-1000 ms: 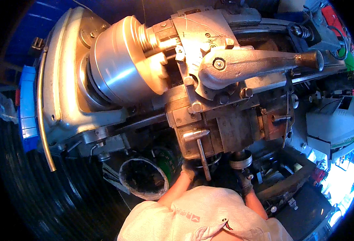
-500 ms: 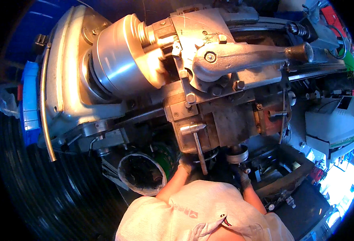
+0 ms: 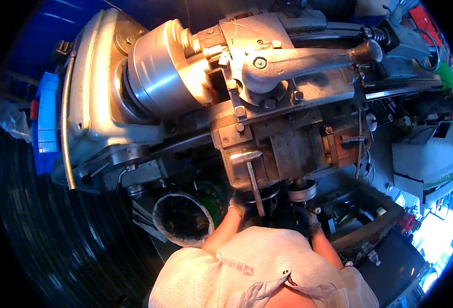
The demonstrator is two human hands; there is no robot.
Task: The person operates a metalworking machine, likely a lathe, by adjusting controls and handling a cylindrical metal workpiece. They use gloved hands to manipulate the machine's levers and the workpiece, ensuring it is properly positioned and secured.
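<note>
My left hand (image 3: 238, 203), in a dark glove, is at the left rim of a dark handwheel (image 3: 272, 196) under the lathe carriage. Its fingers seem curled round that rim, though shadow covers most of them. Dark-gloved too, my right hand (image 3: 308, 219) is just below the crank handle (image 3: 314, 209) and silver dial (image 3: 302, 193) of the cross slide; its fingers are lost in shadow. Between the hands a metal lever (image 3: 254, 187) points down from the carriage. Up at the left, the lathe chuck (image 3: 159, 74) shows motion blur, beside the tool post with its large handle (image 3: 308, 66).
A round bin (image 3: 159, 215) with dark contents stands left of my left forearm. The pale headstock (image 3: 95, 77) is at the far left, beside a blue crate (image 3: 46, 123) and ribbed dark flooring (image 3: 36, 231). At right are a metal tray (image 3: 375, 231) and a white box (image 3: 424, 159).
The whole view has shifted a little, with the headstock further right and the tool post higher and further left. Both hands keep nearly the same places. The chuck is blurred in both frames.
</note>
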